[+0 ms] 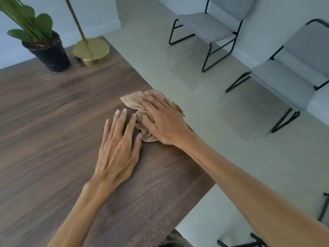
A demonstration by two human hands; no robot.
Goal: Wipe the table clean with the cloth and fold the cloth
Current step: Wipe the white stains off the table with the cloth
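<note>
Both hands [116, 154] [163, 120] — cloth [132, 101] (crumpled) by table [53, 122] edge

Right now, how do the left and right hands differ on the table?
The right hand presses on the bunched tan cloth; the left hand lies on bare wood of the table beside it. The right hand sits near the table's right edge; the left hand is further in. The left hand's little finger seems to touch the cloth's edge. Both are palm down, fingers straight.
</note>
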